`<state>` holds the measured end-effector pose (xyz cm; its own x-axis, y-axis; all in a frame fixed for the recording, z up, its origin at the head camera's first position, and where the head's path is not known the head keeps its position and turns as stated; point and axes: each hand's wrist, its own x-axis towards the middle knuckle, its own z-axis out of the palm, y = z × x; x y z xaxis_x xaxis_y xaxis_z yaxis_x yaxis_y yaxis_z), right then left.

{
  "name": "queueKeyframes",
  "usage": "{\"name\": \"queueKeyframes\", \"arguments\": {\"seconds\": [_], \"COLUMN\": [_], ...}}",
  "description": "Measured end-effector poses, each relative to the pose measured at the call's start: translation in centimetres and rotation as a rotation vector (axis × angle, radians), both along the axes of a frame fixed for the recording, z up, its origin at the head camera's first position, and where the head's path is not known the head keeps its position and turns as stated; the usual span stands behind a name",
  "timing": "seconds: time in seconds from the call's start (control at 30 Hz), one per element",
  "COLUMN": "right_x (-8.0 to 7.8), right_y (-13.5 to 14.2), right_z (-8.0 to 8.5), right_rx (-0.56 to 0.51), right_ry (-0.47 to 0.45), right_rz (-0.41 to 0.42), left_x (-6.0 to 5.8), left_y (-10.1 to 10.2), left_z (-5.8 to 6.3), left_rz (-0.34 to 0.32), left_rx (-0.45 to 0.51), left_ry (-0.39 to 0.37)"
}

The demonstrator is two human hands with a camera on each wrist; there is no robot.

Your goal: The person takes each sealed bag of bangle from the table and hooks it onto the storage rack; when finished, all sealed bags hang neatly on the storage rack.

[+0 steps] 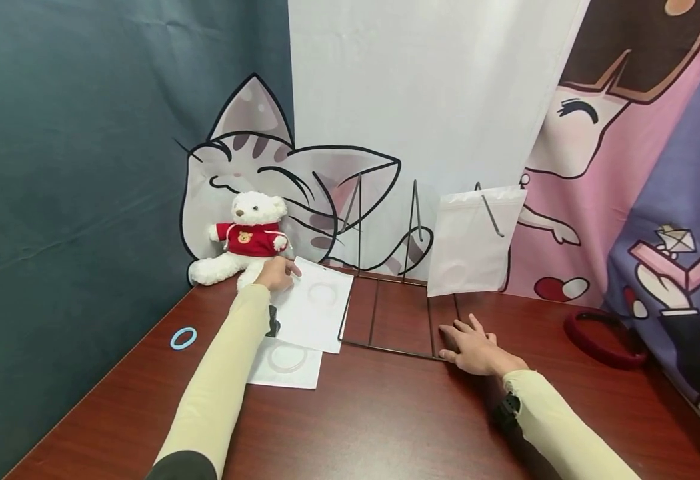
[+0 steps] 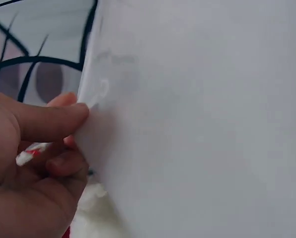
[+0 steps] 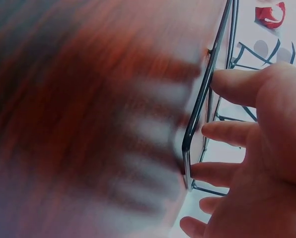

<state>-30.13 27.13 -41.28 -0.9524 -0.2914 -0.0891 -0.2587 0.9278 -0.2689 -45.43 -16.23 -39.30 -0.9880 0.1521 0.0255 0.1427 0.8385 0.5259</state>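
Note:
My left hand (image 1: 277,273) pinches the edge of a flat white bag (image 1: 311,313) between thumb and fingers. A faint ring outline shows through that bag, which is held over the left part of a black wire rack (image 1: 389,351). My right hand (image 1: 473,347) rests at the rack's front right corner, fingers extended and touching the wire frame (image 3: 200,106). On the table under the held bag lies a second white bag (image 1: 308,373), partly covered, with a ring shape inside. A third white zip bag (image 1: 473,247) hangs from the rack's right hook.
A white teddy bear (image 1: 254,237) in a red top sits behind my left hand. A light blue ring (image 1: 183,338) lies on the left of the brown table (image 1: 374,427). At the right is a dark red headband (image 1: 602,353). Printed curtains stand behind the table.

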Motion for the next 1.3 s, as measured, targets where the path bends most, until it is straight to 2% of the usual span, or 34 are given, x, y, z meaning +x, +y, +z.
{"name": "queueKeyframes", "arguments": {"seconds": [0.17, 0.3, 0.47, 0.57, 0.67, 0.83, 0.97, 1.1, 1.3], "right_x": [0.2, 0.2, 0.0, 0.0, 0.1, 0.1, 0.1, 0.2, 0.4], "right_y": [0.3, 0.5, 0.4, 0.3, 0.4, 0.4, 0.5, 0.6, 0.6], "right_z": [-0.1, 0.0, 0.2, 0.2, 0.2, 0.0, -0.2, -0.1, 0.2], "right_rx": [-0.025, -0.031, -0.030, -0.030, -0.023, -0.006, -0.012, -0.020, -0.022], "right_ry": [-0.010, -0.013, -0.013, -0.022, -0.015, 0.008, 0.002, 0.001, 0.014], "right_rz": [-0.023, -0.010, 0.015, 0.017, 0.011, 0.001, -0.001, -0.003, -0.008], "left_x": [0.9, 2.0, 3.9, 5.4, 7.1, 9.3, 10.8, 12.1, 13.1], "left_y": [-0.9, -1.9, -2.7, -2.6, -2.1, -0.9, -0.4, 0.2, 1.6], "left_z": [1.1, 2.1, 3.6, 4.2, 4.7, 5.2, 5.8, 6.4, 7.2], "left_rz": [-0.039, -0.067, -0.109, -0.103, -0.115, -0.189, -0.228, -0.274, -0.337], "left_rx": [0.108, 0.196, 0.261, 0.292, 0.327, 0.385, 0.454, 0.535, 0.603], "left_ry": [-0.088, -0.102, -0.017, 0.047, 0.109, 0.203, 0.222, 0.204, 0.218]}}
